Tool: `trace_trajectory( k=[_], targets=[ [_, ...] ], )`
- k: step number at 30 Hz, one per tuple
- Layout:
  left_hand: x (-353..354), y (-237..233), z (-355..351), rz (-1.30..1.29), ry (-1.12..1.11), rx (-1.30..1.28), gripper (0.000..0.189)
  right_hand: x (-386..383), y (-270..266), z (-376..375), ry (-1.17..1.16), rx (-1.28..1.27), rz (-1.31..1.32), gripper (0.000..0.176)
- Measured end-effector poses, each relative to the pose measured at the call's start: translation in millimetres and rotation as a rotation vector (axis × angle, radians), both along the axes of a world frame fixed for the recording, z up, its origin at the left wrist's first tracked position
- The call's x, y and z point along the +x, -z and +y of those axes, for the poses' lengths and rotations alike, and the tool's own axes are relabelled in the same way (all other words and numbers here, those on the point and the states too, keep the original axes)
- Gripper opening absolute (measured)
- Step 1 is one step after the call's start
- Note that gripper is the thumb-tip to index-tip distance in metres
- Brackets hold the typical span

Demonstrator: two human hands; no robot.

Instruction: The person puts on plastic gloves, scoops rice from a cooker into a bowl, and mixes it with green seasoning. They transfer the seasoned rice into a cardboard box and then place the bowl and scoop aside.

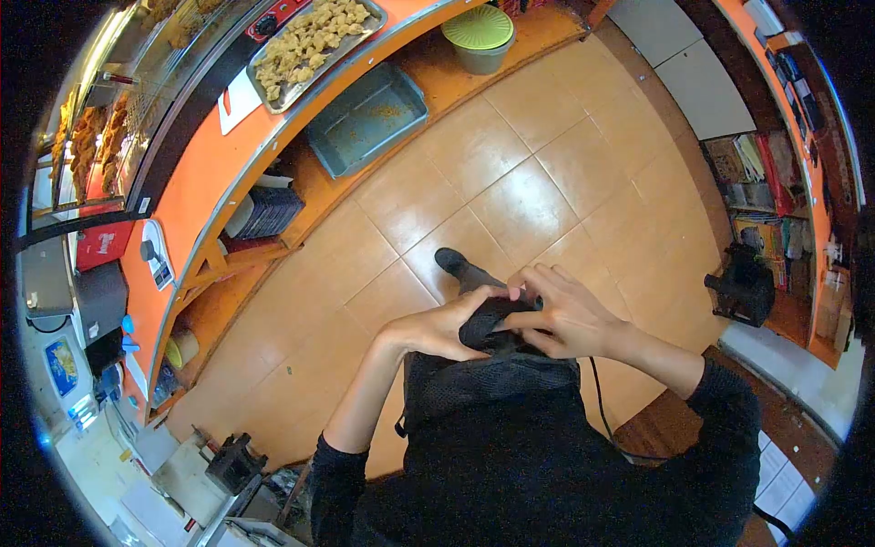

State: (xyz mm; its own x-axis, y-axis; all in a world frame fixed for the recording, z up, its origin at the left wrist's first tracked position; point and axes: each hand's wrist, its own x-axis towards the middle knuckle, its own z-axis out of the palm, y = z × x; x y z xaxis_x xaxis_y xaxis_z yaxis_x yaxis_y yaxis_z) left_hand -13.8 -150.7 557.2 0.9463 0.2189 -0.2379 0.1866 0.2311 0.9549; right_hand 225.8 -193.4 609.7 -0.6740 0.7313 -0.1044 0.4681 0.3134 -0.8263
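Note:
In front of my waist, my left hand [442,326] curls around a soft black cloth item [483,321], thumb at its lower edge and fingers along the top. My right hand [570,314] is bent over the item's other side, with its fingers gripping or reaching into the dark folds. Its exact kind cannot be made out. Black mesh fabric [492,383] hangs just below both hands, against my dark clothing. A thin black cord [597,397] runs down beside it on the right.
An orange counter [196,173] curves along the left, bearing a tray of fried pieces [314,46]. On its lower shelf sit a grey bin [369,123] and a tub with a green lid [478,29]. A black stand [743,284] and bookshelves [770,196] are at right.

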Motion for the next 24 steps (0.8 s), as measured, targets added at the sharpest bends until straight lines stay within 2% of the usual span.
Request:
trace_trajectory(
  k=[1, 3, 6, 9, 12, 14, 15, 17, 21, 22, 23, 24],
  targets=[
    [-1, 0, -1, 0.0, -0.001, 0.001, 0.092, 0, -1, -1, 0.017, 0.065, -0.039, 0.024],
    [-3, -2, -6, -0.021, -0.042, 0.183, 0.099, -3, 0, -1, 0.033, 0.126, -0.078, 0.025],
    [-7, -10, -5, 0.095, 0.006, 0.082, 0.109, -7, 4, -1, 0.037, 0.104, 0.019, 0.027],
    [-9, -13, -4, 0.064, -0.011, 0.084, 0.115, -14, 9, -2, -0.022, 0.161, 0.062, 0.025],
    [-11, -16, -4, 0.056, -0.05, 0.042, 0.118, -20, 8, 1, -0.03, 0.227, 0.021, 0.033],
    [-13, -6, -6, 0.021, -0.042, 0.011, 0.119, -21, 1, 6, 0.039, -0.114, -0.04, 0.045],
    [-14, -1, -7, 0.002, -0.036, -0.006, 0.12, -22, 3, 6, 0.041, -0.115, -0.04, 0.045],
    [-15, 5, -10, -0.028, -0.033, -0.049, 0.122, -25, 12, 5, 0.195, -0.255, 0.023, 0.056],
    [-16, -1, -9, -0.064, -0.08, -0.1, 0.125, -27, 26, 0, 0.23, -0.306, 0.104, 0.06],
    [-16, 1, -11, -0.063, -0.078, -0.101, 0.125, -27, 25, 0, 0.218, -0.412, 0.132, 0.059],
    [-16, 5, -14, -0.057, -0.097, -0.04, 0.121, -27, 24, -1, 0.206, -0.518, 0.159, 0.059],
    [-16, 6, -15, -0.052, -0.117, 0.021, 0.118, -28, 25, -2, 0.206, -0.518, 0.157, 0.059]
  ],
)
